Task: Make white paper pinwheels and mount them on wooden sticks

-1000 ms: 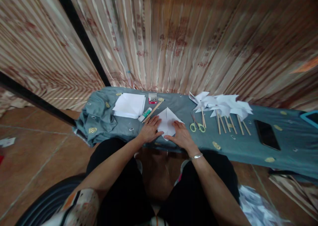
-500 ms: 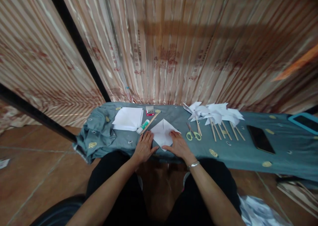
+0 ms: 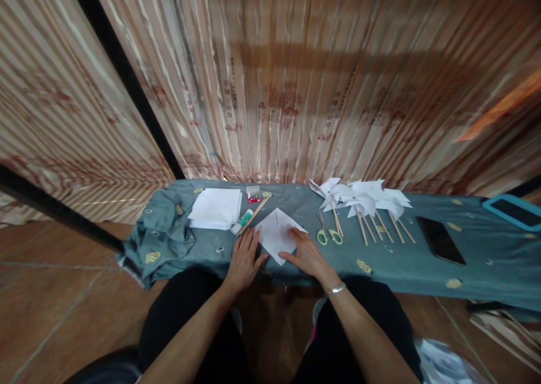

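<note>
A square sheet of white paper (image 3: 275, 235) with crease lines lies turned like a diamond on the cloth-covered bench. My left hand (image 3: 244, 263) rests flat at its left corner, fingers stretched out and thumb apart. On the right part of the sheet lies my right hand (image 3: 307, 253), open, its fingers touching the paper. Beside my left hand are thin wooden sticks (image 3: 253, 216) and a glue stick (image 3: 242, 222) with a green label. Scissors (image 3: 329, 236) with pale green handles sit to the right of my right hand.
A stack of white paper (image 3: 214, 208) lies at the left, near a small red box of pins (image 3: 253, 194). Several paper pinwheels (image 3: 366, 197) on sticks lie at the right. Farther right are a dark phone (image 3: 440, 240) and a blue-framed device (image 3: 515, 212). A curtain (image 3: 287, 91) hangs behind.
The paper's near corner now lies flatter and fully visible. My right hand has shifted slightly, and the whole view has tilted a little.
</note>
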`<state>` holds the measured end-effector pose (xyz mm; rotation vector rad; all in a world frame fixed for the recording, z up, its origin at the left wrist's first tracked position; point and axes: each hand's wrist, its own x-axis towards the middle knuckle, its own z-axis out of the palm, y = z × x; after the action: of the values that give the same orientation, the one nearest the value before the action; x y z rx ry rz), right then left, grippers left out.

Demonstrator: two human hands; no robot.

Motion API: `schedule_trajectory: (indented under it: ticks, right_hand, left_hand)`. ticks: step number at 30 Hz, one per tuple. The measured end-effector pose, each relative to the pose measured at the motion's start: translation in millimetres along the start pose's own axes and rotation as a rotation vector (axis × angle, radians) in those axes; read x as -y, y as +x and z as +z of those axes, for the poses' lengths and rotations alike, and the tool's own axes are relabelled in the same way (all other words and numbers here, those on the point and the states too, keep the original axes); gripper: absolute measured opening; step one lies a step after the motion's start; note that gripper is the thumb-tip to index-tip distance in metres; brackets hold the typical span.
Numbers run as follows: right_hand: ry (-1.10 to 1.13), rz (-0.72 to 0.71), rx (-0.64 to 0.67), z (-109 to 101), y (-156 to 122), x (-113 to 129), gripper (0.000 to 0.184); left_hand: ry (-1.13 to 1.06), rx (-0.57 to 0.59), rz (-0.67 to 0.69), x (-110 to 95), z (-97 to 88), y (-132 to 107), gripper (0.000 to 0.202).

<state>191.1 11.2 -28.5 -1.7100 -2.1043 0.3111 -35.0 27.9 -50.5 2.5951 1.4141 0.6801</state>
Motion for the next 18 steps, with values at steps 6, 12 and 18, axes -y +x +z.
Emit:
schedule_trajectory:
  ticks: [6,12,18]
  right_hand:
    - [-0.01,-0.037,-0.058,0,6,-2,0.054]
    - [0.032,-0.083,-0.149,-8,16,7,0.035]
    - [0.315,-0.119,-0.273,-47,10,55,0.03]
  left_hand:
    - [-0.207,0.048,-0.038,-13,-7.1,1,0.057]
    - [-0.411,0.041,-0.005,-34,-10.1,8,0.047]
    - [-0.563,0.031,0.007,-52,-11.1,18,0.044]
